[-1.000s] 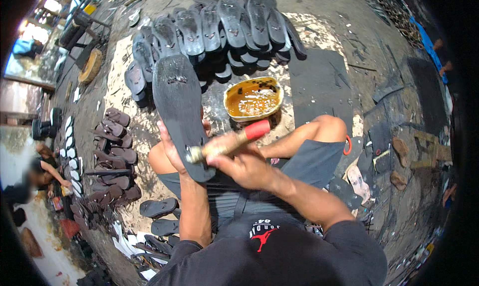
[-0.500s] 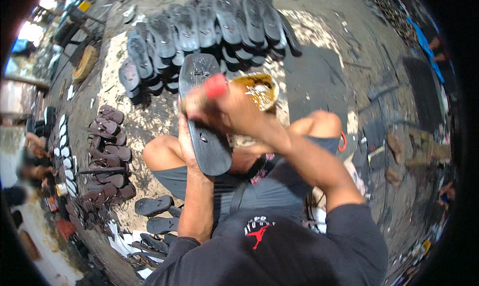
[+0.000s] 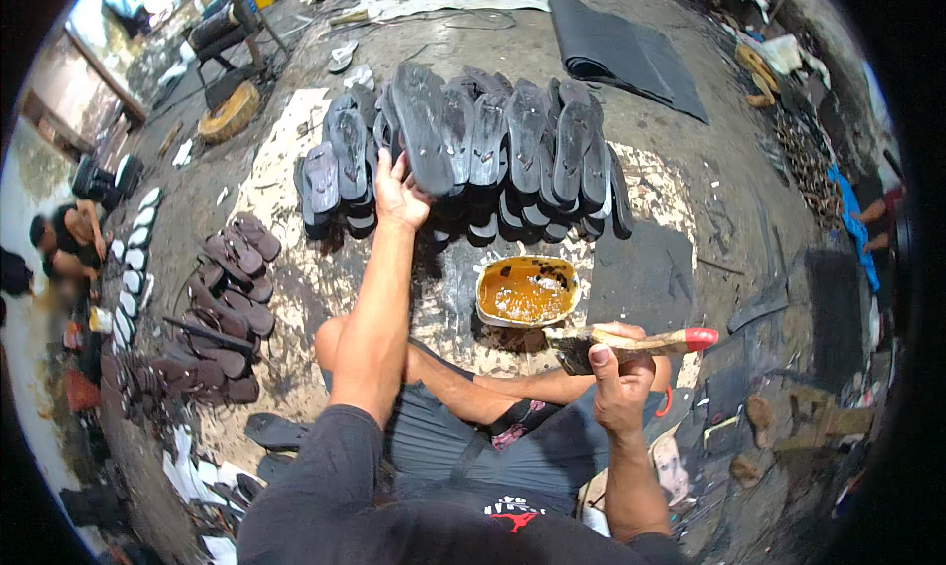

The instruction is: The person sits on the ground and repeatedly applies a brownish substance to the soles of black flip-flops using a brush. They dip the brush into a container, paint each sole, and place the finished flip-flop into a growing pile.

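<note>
My left hand (image 3: 402,199), arm stretched forward, grips the near end of a dark sandal sole (image 3: 422,122) at the stack of soles (image 3: 527,136). That sole lies over others at the stack's left part, its far end pointing away from me. In my right hand (image 3: 625,383) is a brush (image 3: 672,342) with a red-tipped wooden handle, held sideways above my right knee. Its bristle end points left, just below a tub (image 3: 522,323) of amber, glossy liquid. The tub sits on the pale, stained sheet between my crossed legs and the stack.
Brown sandals (image 3: 232,299) stand in a row at the left, with pale soles (image 3: 130,279) beyond. A dark flat mat (image 3: 642,279) lies right of the tub, and folded black sheeting (image 3: 631,58) lies far right. Another person (image 3: 74,235) sits at the far left.
My left hand has carried the sole forward from above my lap to the stack. My right hand has drawn the brush off the sole, back to the right. The view has shifted.
</note>
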Demonstrator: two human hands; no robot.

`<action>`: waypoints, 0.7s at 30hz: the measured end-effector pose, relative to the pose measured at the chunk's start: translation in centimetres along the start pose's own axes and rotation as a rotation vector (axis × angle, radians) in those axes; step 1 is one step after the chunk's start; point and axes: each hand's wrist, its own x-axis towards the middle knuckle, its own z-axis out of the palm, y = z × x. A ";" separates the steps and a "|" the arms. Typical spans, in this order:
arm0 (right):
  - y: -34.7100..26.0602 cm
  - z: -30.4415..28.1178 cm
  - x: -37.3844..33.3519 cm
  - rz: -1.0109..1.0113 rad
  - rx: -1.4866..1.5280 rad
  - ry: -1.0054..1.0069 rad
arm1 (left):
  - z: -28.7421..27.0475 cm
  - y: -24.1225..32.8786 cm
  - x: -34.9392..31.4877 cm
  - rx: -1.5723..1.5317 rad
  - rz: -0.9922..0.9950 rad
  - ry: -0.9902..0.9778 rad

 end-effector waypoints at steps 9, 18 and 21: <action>8.7 -6.3 3.5 0.061 -0.118 0.343 | -16.6 11.9 -27.1 0.740 0.628 0.506; 9.0 -0.7 7.7 0.208 -0.046 0.125 | -32.9 7.7 -47.6 0.985 0.055 1.364; 9.8 0.7 7.9 0.019 -0.024 0.086 | -31.5 7.2 -42.8 1.468 -0.284 1.461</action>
